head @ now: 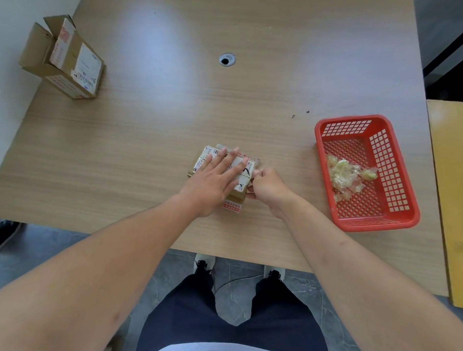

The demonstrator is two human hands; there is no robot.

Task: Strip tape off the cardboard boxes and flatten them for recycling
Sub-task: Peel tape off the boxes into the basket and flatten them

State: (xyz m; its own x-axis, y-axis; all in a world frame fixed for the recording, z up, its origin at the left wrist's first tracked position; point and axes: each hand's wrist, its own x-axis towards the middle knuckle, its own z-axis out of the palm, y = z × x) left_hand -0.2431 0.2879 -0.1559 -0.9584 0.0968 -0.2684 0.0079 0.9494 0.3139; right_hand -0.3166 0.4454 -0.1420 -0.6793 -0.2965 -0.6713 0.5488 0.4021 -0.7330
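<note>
Now the right hand [269, 187] has its fingers curled at the near right edge of the small box [226, 173], seemingly pinching tape there; the left hand [214, 180] lies flat on top, fingers straight, pinning it mid-worktop [156, 125]; thin glossy tape may tear short, or the light cardboard slide; crumpled clear tape [348, 178] sits in the red mesh basket [402, 221]; a second box [63, 58] waits far left.

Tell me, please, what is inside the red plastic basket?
The red plastic basket holds a clump of crumpled clear tape; whatever lies beneath the clump is covered.
</note>
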